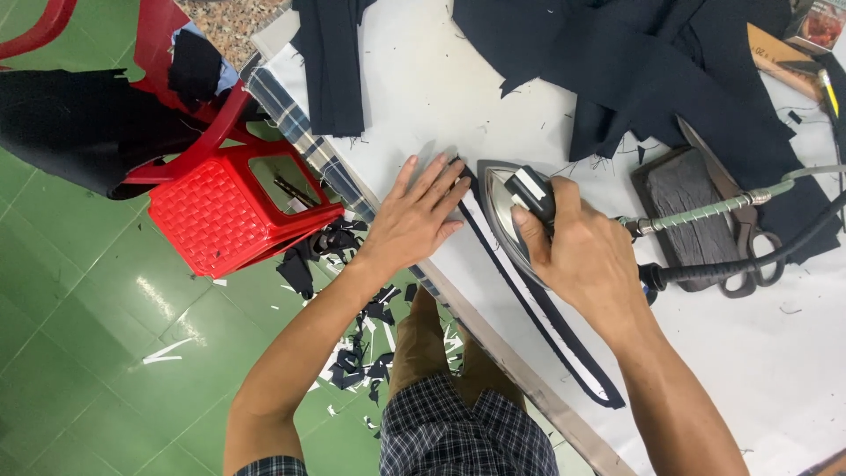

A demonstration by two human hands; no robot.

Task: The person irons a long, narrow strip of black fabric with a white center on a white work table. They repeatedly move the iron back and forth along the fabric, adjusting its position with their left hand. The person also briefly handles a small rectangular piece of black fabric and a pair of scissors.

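Navy cloth, a long narrow strip, lies on the white table near its front edge. We press our left hand flat and open on the strip's far end, while our right hand is wrapped tight around the handle of the steel iron sitting on it. Scissors rest beyond, and a red stool stands on the green floor.

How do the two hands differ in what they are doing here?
The left hand lies flat and open, fingers spread, pressing the dark fabric strip onto the table; the right hand is closed around the handle of the iron. The left hand touches cloth directly; the right hand meets it only through the iron. Both are bare and work along the same strip.
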